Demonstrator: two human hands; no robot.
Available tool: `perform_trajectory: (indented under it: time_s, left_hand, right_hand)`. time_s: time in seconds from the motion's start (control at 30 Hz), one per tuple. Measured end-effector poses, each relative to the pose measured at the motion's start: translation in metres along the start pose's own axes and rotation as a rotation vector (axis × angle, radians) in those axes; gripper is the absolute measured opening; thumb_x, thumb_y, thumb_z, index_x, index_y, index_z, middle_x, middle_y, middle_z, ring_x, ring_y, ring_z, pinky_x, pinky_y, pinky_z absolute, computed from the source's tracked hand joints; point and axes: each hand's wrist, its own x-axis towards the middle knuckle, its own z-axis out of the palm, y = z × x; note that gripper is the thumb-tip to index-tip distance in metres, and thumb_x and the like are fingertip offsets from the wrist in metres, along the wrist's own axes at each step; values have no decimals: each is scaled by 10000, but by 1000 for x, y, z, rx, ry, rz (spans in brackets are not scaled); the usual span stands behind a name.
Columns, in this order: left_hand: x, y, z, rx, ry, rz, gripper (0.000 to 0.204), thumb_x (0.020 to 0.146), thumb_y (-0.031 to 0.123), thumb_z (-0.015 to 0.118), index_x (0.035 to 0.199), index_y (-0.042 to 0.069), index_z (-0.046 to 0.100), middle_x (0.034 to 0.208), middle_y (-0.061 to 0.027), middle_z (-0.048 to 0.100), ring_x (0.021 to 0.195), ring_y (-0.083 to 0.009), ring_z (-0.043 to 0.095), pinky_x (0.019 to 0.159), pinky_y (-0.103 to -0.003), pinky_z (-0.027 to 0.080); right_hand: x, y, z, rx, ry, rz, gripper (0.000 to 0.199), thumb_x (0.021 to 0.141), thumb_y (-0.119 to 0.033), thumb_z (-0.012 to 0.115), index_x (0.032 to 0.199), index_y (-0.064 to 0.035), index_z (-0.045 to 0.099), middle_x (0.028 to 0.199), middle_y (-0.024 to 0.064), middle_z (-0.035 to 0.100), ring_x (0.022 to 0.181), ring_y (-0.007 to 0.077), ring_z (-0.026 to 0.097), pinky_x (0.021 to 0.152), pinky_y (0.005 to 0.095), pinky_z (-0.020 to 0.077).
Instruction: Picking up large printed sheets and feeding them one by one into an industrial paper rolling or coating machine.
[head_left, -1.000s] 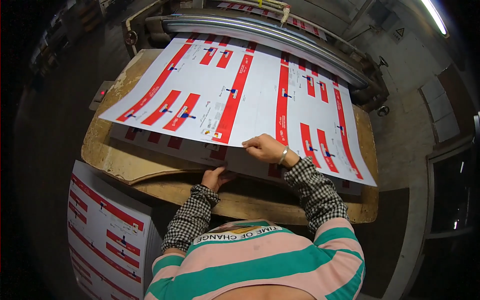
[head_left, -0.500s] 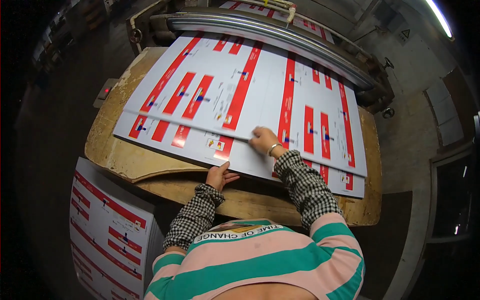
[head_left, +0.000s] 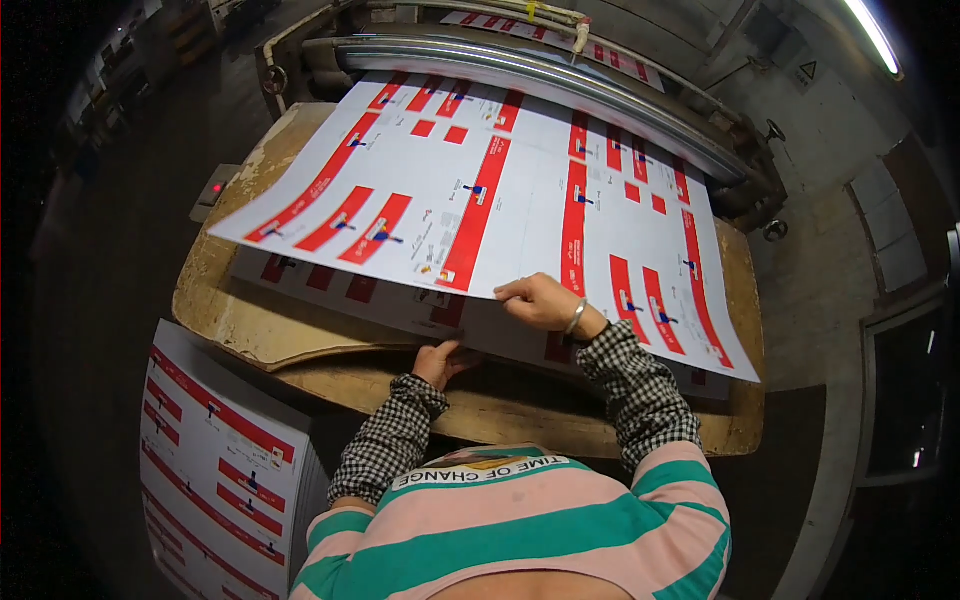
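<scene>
A large white printed sheet (head_left: pixel 535 215) with red bands and small blue prints runs back to the metal rollers (head_left: pixel 520 72). My right hand (head_left: pixel 545 303), with a bangle at the wrist, pinches its front edge near the middle. That edge is raised and the sheet bows, its left front corner lifted highest. Below it, in shadow, lies a similar lower sheet (head_left: pixel 335 305) on the worn wooden table (head_left: pixel 235 335). My left hand (head_left: pixel 436 365) is at the lower sheet's front edge, thumb and fingers apart; its fingertips are partly shaded.
A tall stack of similar printed sheets (head_left: pixel 215 460) stands at the lower left beside the table. The roller machine spans the far side, with handwheels (head_left: pixel 776 229) at its right. A small box with a red light (head_left: pixel 215 190) sits by the table's left edge.
My right hand has raised the upper sheet's front edge and moved slightly right and nearer; the sheet has come forward, covering more of the lower one. My left hand has shifted slightly nearer.
</scene>
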Motion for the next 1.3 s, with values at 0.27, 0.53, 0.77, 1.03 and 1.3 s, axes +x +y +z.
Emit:
perform_trajectory:
  time_s: [0.27,0.53,0.77,1.03,1.3]
  left_hand:
    - [6,-4,-7,-71,43,13,335,804,63,348,1096,-101,367,1045,-216,483,919,-352,525,783,-448,459]
    - [8,-5,-5,-51,53,8,278,836,183,442,946,-72,440,873,-177,545,780,-304,572,718,-412,490]
    - [1,1,-2,-8,21,3,269,792,142,506,967,-59,472,888,-148,568,769,-246,583,716,-355,494]
    - [-6,9,6,26,-28,-17,347,759,116,549,1022,-88,452,978,-166,542,897,-270,548,795,-375,458]
    - [4,1,1,-83,80,-14,335,812,84,367,1080,-116,383,1040,-219,489,928,-337,524,809,-432,444]
  right_hand:
    - [-9,25,47,7,71,-52,314,650,-155,575,912,19,576,1057,152,533,890,256,561,769,280,445]
    - [45,54,26,-226,202,325,377,622,-310,627,884,-40,613,943,122,581,953,232,520,809,287,413]
    - [18,41,77,-683,191,-71,681,576,-399,674,1106,-34,449,1116,268,415,1105,358,345,943,438,257]
    - [9,8,2,-19,-52,58,309,683,-152,528,931,29,570,1000,172,560,835,231,579,743,281,453]
    - [-5,18,38,57,93,-36,311,651,-129,564,922,23,572,1061,157,531,922,238,552,795,271,438]
